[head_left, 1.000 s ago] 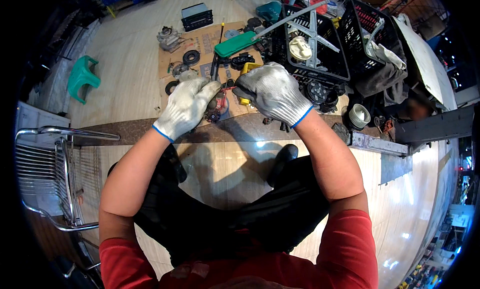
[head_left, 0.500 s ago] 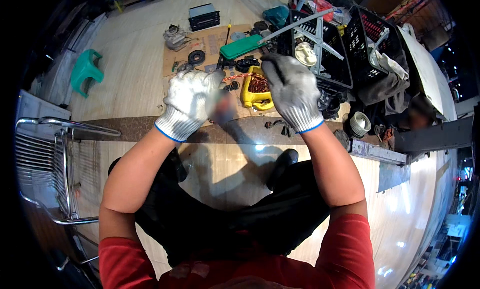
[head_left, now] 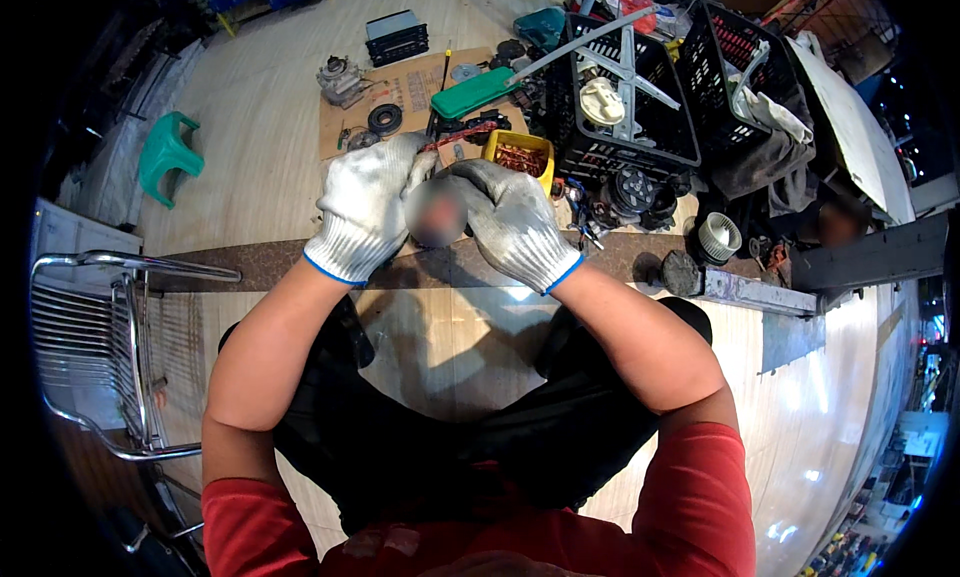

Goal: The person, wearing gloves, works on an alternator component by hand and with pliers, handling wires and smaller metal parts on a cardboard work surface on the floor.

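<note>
Hands [head_left: 365,202] [head_left: 515,222] closer together, near yellow container rim [head_left: 520,136]

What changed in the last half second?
The right hand swung left and toward the body, close to the left hand. The red strand, then stretched between both hands, now reaches rightward from the left hand, its far end apparently let go. Green stool and black crate stayed put.

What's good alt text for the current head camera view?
A person's left hand and right hand, in white knitted gloves, are close together at a blurred reddish object. Nearby are dark mechanical parts on brown cardboard, a yellow plastic container of copper-coloured pieces and, to the right, black plastic crates.
</note>
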Tool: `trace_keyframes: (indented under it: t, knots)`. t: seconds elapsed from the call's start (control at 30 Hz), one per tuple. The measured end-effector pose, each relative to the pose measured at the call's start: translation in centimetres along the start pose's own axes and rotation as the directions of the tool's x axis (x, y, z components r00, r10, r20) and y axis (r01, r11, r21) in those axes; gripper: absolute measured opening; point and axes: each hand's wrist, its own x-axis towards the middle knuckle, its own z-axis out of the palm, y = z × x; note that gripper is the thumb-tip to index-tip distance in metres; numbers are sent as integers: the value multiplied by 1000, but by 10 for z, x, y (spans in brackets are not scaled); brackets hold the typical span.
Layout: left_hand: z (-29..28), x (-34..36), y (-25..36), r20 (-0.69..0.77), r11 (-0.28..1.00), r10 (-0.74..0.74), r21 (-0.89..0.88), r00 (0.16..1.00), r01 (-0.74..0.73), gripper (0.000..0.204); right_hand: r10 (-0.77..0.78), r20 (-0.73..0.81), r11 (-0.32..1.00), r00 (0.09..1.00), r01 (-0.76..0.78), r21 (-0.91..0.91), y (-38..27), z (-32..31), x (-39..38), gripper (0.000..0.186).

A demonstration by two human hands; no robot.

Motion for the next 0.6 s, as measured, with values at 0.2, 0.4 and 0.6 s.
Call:
trace_keyframes:
  t: [0.2, 0.4, 0.6]
  knots:
    - [-9, -5, -4, 137, 898, -135, -402, 981, 180, 30, -59, 52, 998, 997, 59, 5, 6, -4, 5, 27]
    - [-19, -6, -19, 387, 698, -184, -596, 904, 397, 31, 5, 179, 993, 984, -26, 115, 9, -7, 13, 29]
    - [-35, -2, -21, 386, 866, 41, -474, 922, 160, 24, -141, 244, 988, 959, 152, -29, 30, -15, 26, 29]
